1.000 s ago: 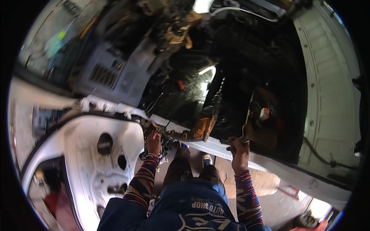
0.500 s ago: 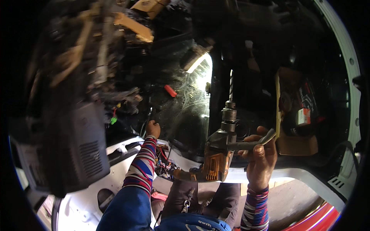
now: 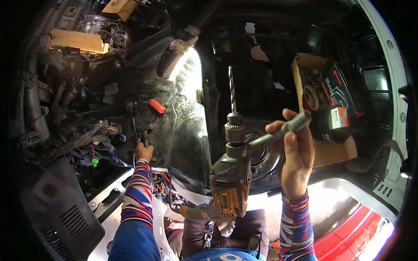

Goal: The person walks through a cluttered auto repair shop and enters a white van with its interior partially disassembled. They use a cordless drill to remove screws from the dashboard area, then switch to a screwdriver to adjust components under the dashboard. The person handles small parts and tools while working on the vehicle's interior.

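Note:
My right hand is closed around the grey side handle of a power drill with an orange and black body. The drill hangs upright in front of me, and its long twist bit points away from me. Its rear grip has no hand on it. To the left, my left hand is curled closed low over the dark floor pan. From its fingers projects a dark T-shaped metal tool that looks like a hammer. The fingers partly cover its handle.
A red block-like piece lies on the dirty vehicle floor, near a lit lamp. Loose wiring and a vented grey plastic panel are at left. An open cardboard box holding packages stands at right.
The view has swung, so the floor and its contents sit farther left. The T-shaped tool now shows at my left hand. My right hand still holds the drill by its side handle.

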Demonstrator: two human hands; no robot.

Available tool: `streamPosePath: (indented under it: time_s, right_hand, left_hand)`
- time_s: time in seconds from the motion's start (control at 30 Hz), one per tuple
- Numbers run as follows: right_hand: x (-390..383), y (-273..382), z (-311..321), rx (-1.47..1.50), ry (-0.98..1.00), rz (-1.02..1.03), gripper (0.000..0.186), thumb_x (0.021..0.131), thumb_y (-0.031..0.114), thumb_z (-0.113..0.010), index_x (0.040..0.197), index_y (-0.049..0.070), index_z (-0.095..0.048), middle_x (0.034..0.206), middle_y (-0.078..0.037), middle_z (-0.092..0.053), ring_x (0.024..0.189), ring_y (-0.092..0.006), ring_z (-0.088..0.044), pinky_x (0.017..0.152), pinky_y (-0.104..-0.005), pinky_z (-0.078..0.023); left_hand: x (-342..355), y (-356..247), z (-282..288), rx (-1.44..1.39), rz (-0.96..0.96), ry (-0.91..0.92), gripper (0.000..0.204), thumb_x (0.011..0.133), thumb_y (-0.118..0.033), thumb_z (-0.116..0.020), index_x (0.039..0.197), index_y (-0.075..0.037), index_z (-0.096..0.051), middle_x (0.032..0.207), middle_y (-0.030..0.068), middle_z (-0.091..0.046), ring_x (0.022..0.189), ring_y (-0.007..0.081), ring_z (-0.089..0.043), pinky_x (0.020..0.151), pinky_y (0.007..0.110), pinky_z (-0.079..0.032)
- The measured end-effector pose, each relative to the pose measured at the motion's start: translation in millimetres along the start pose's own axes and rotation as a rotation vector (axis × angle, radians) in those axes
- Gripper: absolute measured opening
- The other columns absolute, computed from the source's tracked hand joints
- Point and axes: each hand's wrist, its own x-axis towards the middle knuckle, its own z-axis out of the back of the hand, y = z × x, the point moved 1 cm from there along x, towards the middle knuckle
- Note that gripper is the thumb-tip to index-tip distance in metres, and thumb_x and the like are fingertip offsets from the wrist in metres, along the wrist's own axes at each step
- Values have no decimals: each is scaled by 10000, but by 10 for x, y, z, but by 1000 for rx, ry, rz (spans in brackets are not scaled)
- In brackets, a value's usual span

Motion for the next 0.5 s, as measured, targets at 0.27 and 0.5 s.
streamPosePath:
  time_s: [0.27,0.5]
  right_hand:
    - [131,134,-1,-56,-36,-68,373,1063,131,-561,1411,3,-519,1112,-56,-687,970,-86,-611,826,-228,-485]
    - [399,294,-4,-368,90,92,298,989,37,-628,1286,18,-616,1062,-136,-761,960,-215,-748,844,-303,-566]
  left_hand:
    - [-489,-211,449,-226,51,-71,361,879,-266,-623,878,92,-672,862,293,-691,828,442,-682,771,483,-501]
    - [-2260,-1146,1243,-661,-49,-41,251,963,-193,-606,1107,7,-555,839,113,-688,484,132,-545,432,273,-460]
